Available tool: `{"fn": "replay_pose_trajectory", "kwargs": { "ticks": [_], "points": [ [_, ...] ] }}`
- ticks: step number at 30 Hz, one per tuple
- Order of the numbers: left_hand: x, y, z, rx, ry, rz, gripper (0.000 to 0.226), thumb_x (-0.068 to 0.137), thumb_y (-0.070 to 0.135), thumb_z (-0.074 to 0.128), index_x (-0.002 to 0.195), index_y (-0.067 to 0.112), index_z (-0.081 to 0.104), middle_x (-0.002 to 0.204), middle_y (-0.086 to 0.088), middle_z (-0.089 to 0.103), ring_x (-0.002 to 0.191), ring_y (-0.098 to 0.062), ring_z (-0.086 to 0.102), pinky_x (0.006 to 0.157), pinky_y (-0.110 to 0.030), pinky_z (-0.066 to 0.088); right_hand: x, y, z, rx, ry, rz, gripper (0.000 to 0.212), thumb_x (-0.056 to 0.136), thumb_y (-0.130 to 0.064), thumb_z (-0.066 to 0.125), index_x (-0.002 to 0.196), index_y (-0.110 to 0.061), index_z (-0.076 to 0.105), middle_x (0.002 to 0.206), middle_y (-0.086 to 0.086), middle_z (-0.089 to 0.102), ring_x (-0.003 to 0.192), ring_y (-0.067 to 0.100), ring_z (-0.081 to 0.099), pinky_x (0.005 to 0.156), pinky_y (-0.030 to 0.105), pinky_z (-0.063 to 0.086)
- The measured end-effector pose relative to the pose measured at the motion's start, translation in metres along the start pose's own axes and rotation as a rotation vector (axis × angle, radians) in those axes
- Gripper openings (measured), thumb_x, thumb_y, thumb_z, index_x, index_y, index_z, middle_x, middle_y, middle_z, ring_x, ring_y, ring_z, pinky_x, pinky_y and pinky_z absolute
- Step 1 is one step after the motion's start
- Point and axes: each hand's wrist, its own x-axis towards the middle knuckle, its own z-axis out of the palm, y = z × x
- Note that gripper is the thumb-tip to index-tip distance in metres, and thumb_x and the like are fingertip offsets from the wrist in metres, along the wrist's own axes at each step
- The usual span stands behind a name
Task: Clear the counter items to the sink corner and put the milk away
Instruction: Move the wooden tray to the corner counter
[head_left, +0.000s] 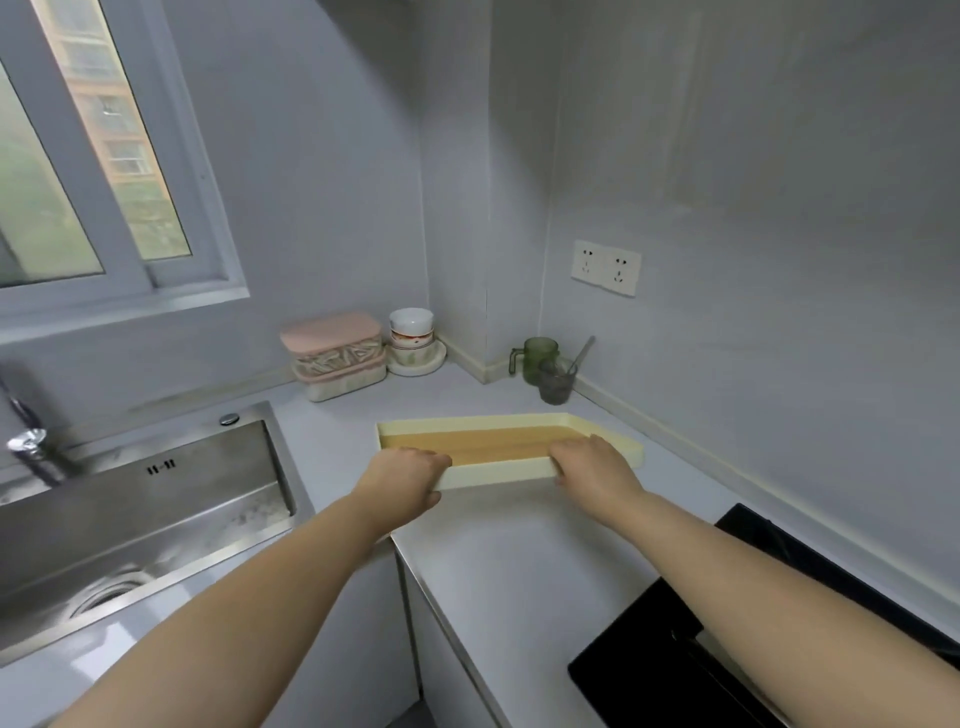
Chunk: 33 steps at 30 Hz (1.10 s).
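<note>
A cream tray (498, 423) with a tan inner floor lies flat on the grey counter, in the corner right of the sink. My left hand (402, 475) grips its near left corner. My right hand (592, 462) grips its near rim further right. Nothing lies in the tray. Behind it, a stack of lidded containers (337, 356) with a pink lid stands by the wall. Beside that are stacked bowls (413, 338) on a white saucer. A green mug (535, 358) and a clear glass (556, 382) with a spoon in it stand in the far corner. No milk is in view.
A steel sink (135, 514) with a tap (31, 447) fills the left. A black cooktop (727, 649) lies at the right front. Wall sockets (605, 267) sit above the counter; a window is at the upper left. The counter's front edge runs below my hands.
</note>
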Motion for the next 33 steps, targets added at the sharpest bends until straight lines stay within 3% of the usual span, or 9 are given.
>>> {"fn": "replay_pose_trajectory", "kwargs": {
  "ticks": [2,9,13,18,24,28,33],
  "points": [
    [0.01,-0.021,0.013,-0.027,-0.013,-0.004,0.024,0.087,0.024,0.049,0.109,0.015,0.052,0.109,-0.002,0.062,0.102,-0.025,0.057,0.069,-0.029,0.037,0.024,-0.008,0.009,0.049,-0.039,0.01,0.01,0.09,-0.012,0.047,0.086,-0.017,0.04,0.108,0.011,0.06,0.094,0.025,0.053,0.069,0.03,0.031],
    [0.065,-0.119,0.052,-0.118,0.036,0.018,0.025,0.086,0.023,0.05,0.108,0.016,0.059,0.106,-0.001,0.058,0.104,-0.02,0.049,0.076,-0.032,0.043,0.121,-0.048,0.046,0.089,-0.057,0.098,0.007,0.087,-0.012,0.048,0.092,-0.016,0.05,0.104,0.008,0.061,0.095,0.029,0.057,0.065,0.031,0.034],
    [0.097,-0.176,0.07,-0.138,-0.015,0.059,0.027,0.086,0.03,0.052,0.107,0.014,0.06,0.105,-0.003,0.058,0.102,-0.023,0.052,0.077,-0.032,0.044,0.183,-0.068,0.058,0.074,-0.025,0.119,0.014,0.084,-0.006,0.047,0.084,-0.019,0.046,0.101,0.006,0.058,0.091,0.025,0.055,0.064,0.03,0.037],
    [0.137,-0.239,0.093,-0.207,-0.11,0.05,0.026,0.089,0.029,0.05,0.103,0.011,0.061,0.103,-0.006,0.061,0.097,-0.027,0.058,0.073,-0.03,0.042,0.26,-0.093,0.07,-0.001,-0.024,0.093,0.014,0.087,-0.007,0.047,0.096,-0.013,0.056,0.105,0.007,0.056,0.098,0.025,0.054,0.067,0.029,0.033],
    [0.166,-0.268,0.118,-0.285,-0.245,0.086,0.017,0.088,0.022,0.051,0.095,0.011,0.061,0.1,-0.008,0.06,0.093,-0.027,0.056,0.066,-0.025,0.035,0.301,-0.102,0.09,-0.093,-0.08,0.059,0.02,0.088,-0.004,0.043,0.103,-0.009,0.054,0.108,0.008,0.058,0.099,0.026,0.055,0.067,0.029,0.032],
    [0.178,-0.269,0.135,-0.31,-0.312,0.095,0.014,0.085,0.018,0.05,0.09,0.01,0.061,0.084,-0.003,0.049,0.077,-0.021,0.047,0.061,-0.027,0.034,0.315,-0.096,0.11,-0.108,-0.139,0.03,0.019,0.09,-0.006,0.043,0.104,-0.009,0.055,0.109,0.01,0.059,0.101,0.027,0.055,0.071,0.032,0.037],
    [0.191,-0.272,0.158,-0.352,-0.392,0.106,0.007,0.082,0.015,0.052,0.076,0.017,0.051,0.076,-0.001,0.046,0.075,-0.02,0.045,0.056,-0.028,0.031,0.337,-0.091,0.132,-0.102,-0.175,-0.038,0.022,0.093,-0.007,0.04,0.107,-0.007,0.056,0.112,0.01,0.058,0.104,0.026,0.055,0.076,0.031,0.041]
  ]
}}
